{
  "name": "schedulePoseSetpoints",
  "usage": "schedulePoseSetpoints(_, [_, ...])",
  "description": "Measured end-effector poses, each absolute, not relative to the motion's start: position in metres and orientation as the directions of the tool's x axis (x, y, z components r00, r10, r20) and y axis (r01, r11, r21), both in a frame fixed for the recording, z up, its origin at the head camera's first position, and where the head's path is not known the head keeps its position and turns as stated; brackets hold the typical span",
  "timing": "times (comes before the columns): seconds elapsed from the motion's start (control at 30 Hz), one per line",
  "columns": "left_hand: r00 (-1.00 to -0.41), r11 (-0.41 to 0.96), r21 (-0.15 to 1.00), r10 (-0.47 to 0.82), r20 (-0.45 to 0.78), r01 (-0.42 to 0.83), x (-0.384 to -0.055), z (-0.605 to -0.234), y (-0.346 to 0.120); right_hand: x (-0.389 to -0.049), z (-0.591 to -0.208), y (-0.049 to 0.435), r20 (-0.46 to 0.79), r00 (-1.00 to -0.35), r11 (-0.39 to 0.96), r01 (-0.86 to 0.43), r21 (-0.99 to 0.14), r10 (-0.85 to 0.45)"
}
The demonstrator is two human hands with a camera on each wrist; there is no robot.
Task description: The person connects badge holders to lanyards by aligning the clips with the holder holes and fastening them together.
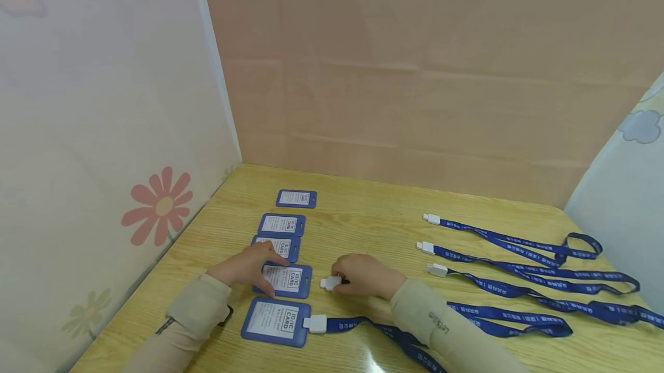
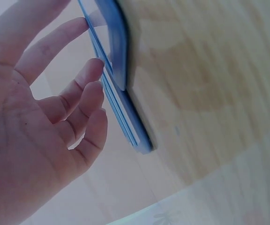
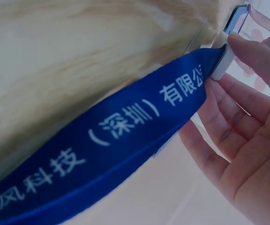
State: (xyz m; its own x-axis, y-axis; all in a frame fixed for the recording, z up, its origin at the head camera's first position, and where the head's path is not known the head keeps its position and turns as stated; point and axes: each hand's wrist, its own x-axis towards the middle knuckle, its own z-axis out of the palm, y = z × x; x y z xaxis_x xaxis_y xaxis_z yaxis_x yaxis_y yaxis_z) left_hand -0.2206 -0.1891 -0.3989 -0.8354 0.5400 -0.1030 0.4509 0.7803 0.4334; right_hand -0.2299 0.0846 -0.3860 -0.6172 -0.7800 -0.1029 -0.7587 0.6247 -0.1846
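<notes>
My left hand spans a blue ID card holder, thumb on its near edge and a finger at its far edge. In the left wrist view, fingertips meet the edge of that holder, while the other fingers curl beside it. My right hand pinches the white clip of a blue lanyard between thumb and fingers. The clip points left at the holder's slotted end, a small gap apart. White lettering runs along the strap, which trails away from the hand in the right wrist view.
Nearest me lies a card holder joined to a lanyard clip. Farther up the wooden table are more holders, including one at the back. Several lanyards with white clips stretch across the right side. A flowered wall covering borders the left.
</notes>
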Motion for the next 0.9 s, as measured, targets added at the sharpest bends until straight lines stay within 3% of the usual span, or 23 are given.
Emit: schedulePoseSetpoints(0.9, [-0.842,0.795,0.415,0.527,-0.115,0.441,-0.221,-0.401,-0.188,-0.229,-0.388,0.066,-0.102,-0.616,0.625,-0.767,-0.145,-0.781])
